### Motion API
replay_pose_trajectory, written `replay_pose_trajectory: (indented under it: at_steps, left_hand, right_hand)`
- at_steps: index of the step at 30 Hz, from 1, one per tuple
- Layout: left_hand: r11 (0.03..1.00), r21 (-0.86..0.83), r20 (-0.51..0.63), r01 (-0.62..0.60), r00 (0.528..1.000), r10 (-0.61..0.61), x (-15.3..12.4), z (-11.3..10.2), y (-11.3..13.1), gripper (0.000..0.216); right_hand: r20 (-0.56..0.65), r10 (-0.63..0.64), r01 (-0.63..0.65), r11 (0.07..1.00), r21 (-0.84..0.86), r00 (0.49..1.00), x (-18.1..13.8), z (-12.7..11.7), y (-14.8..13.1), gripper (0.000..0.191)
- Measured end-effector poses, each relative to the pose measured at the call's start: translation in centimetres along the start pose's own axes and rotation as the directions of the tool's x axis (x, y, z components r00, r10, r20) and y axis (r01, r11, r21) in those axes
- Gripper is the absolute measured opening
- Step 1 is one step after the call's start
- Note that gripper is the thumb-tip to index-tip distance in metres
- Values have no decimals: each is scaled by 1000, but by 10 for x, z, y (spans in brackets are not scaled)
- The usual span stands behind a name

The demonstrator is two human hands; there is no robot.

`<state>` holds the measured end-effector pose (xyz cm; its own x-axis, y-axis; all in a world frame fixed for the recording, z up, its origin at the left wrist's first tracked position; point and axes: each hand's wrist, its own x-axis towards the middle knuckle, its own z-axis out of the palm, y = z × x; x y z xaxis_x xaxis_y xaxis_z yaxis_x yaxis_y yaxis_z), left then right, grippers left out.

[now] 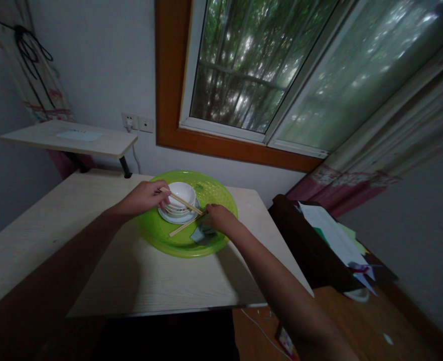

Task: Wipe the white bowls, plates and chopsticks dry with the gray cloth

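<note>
Start at nine o'clock of the green basin (217, 193), where your left hand (144, 198) sits with its fingers curled around the end of one chopstick (181, 201). That stick runs out toward three o'clock across the mouth of the white bowl (181, 193), which stands on other white dishes on a plate (168, 215) in the middle of the basin. The stick is light, stiff and smooth, so it will probably roll or slide on the bowl's rim; take it near the thick end, as you do now. The bowls look like ceramic, so judge them heavy, hard, breakable and likely slick.

Moving right, a second chopstick (185, 225) lies from seven o'clock of the plate up toward your right hand (217, 218), at about four o'clock in the basin. That hand is closed down over the stick's far end and touches a dark cloth (202, 234) beneath; how tightly it pinches, you cannot tell from here.

The basin rests at the far side of the wooden table (131, 271).
</note>
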<state>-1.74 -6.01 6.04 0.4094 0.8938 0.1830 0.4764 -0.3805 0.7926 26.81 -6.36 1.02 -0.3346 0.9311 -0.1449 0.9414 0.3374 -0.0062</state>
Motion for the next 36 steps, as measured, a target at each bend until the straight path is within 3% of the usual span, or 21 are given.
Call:
replay_pose_trajectory:
  at_steps: [3,6,10,14,17,21,23,26,30,34,36]
  left_hand:
    - [979,-196,-71,49,995,-64,6,-8,-2,25]
    - [918,-388,-122,77,983,-134,16,-8,-17,24]
    - [829,-551,-114,94,976,-187,30,-1,-45,23]
    - [778,-615,-86,132,969,-232,38,7,-55,23]
    - [763,-631,-69,143,968,-239,40,12,-55,22]
    - [748,-652,-54,126,976,-212,42,18,-56,22]
    - [756,-646,-66,105,979,-192,42,21,-56,22]
    - [788,-612,-100,66,982,-160,41,24,-55,25]
    - [835,-550,-124,17,987,-102,41,29,-51,29]
    - [865,-501,-129,-39,991,-30,41,34,-45,32]
    - [882,-465,-150,-70,989,0,42,34,-42,31]
  right_hand:
    - [152,-38,46,998,-49,988,-1,8,2,57]
    - [211,-50,69,994,-84,976,0,14,-3,78]
    - [236,-82,95,994,-45,968,3,17,-11,57]
    - [197,-42,48,998,-27,980,4,10,-10,33]
    - [110,-46,46,999,6,993,2,-5,-1,28]
    - [-239,-9,96,930,354,971,-5,-31,23,22]
    - [-366,149,84,830,551,919,-7,-40,35,20]
    - [-510,327,181,675,716,796,-3,-48,44,22]
    - [-602,404,341,552,761,689,11,-50,26,26]
    - [-648,285,415,575,705,706,31,-48,-14,22]
    - [-665,58,483,640,597,745,39,-47,-32,20]
